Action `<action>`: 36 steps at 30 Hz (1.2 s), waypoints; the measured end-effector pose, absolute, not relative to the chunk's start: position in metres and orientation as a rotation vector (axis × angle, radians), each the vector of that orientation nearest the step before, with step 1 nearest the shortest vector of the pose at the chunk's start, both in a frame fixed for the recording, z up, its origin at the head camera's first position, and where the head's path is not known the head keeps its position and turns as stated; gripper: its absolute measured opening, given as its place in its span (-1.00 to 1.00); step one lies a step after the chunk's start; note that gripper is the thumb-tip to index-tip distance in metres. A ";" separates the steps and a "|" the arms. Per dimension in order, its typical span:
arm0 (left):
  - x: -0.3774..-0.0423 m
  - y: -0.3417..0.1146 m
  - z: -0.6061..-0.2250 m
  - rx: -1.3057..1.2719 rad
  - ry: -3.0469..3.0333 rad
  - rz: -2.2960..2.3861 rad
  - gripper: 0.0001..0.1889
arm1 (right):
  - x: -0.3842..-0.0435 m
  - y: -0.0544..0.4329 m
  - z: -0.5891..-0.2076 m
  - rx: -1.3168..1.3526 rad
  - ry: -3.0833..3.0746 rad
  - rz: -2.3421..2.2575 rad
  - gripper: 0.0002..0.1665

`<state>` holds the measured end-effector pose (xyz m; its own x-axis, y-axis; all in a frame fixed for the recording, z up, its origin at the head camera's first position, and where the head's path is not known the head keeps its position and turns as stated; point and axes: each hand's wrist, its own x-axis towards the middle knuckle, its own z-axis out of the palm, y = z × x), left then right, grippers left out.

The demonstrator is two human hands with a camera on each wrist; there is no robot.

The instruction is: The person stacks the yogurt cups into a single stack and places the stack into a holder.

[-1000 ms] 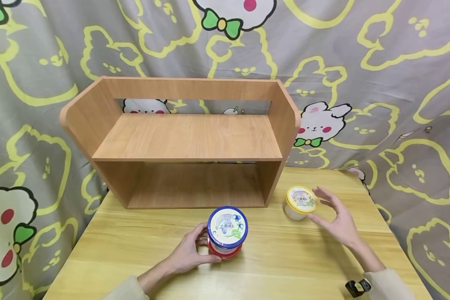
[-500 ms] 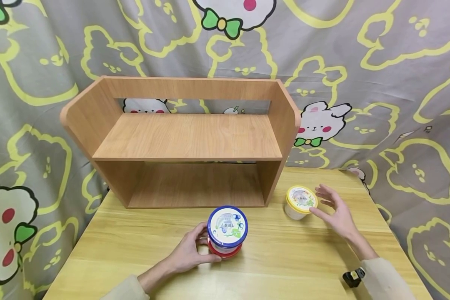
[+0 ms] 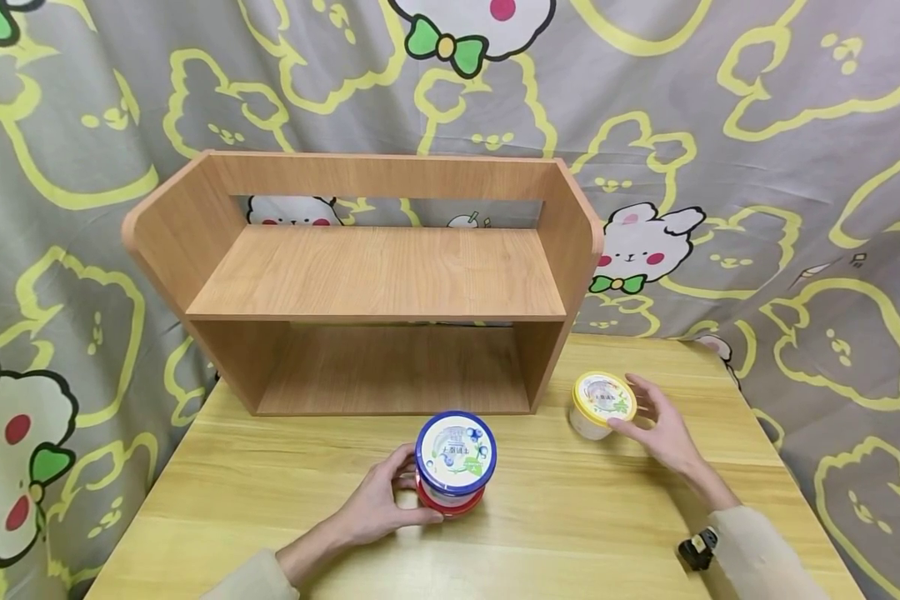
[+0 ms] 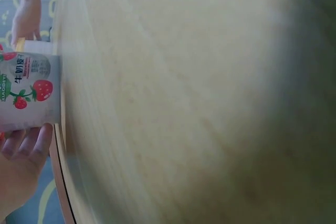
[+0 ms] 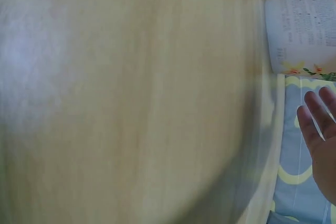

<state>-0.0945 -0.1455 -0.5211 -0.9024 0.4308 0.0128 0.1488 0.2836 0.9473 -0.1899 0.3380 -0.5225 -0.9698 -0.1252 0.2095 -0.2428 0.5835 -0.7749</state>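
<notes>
Two lidded tubs stand stacked at the middle front of the table: a blue-lidded tub (image 3: 456,452) on top of a red-lidded tub (image 3: 450,505). My left hand (image 3: 375,504) holds the lower one from the left, thumb in front and fingers behind. Strawberries are printed on the red-lidded tub's side (image 4: 31,90) in the left wrist view. To the right, a yellow-lidded tub (image 3: 602,404) stands upright. Beside it is my right hand (image 3: 663,429), thumb at the lid's near edge and fingers behind its right side. In the right wrist view those fingers (image 5: 315,111) are extended, apart from the tub.
A two-level wooden shelf (image 3: 375,271) stands at the back of the wooden table (image 3: 540,533), close behind the stacked tubs. Its right side panel is left of the yellow-lidded tub. A patterned curtain (image 3: 750,167) hangs behind and at both sides.
My right hand has moved left, closer around the yellow-lidded tub, its thumb now at the lid's near edge. My left hand and the stacked tubs have stayed in place.
</notes>
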 end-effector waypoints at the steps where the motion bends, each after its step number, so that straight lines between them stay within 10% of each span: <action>1: -0.095 -0.145 -0.521 0.533 2.308 1.661 -0.05 | -0.190 0.338 -0.523 0.309 -2.689 1.333 0.04; 36: -0.095 -0.145 -0.522 0.549 2.315 1.655 -0.07 | -0.189 0.331 -0.523 0.268 -2.743 1.315 0.08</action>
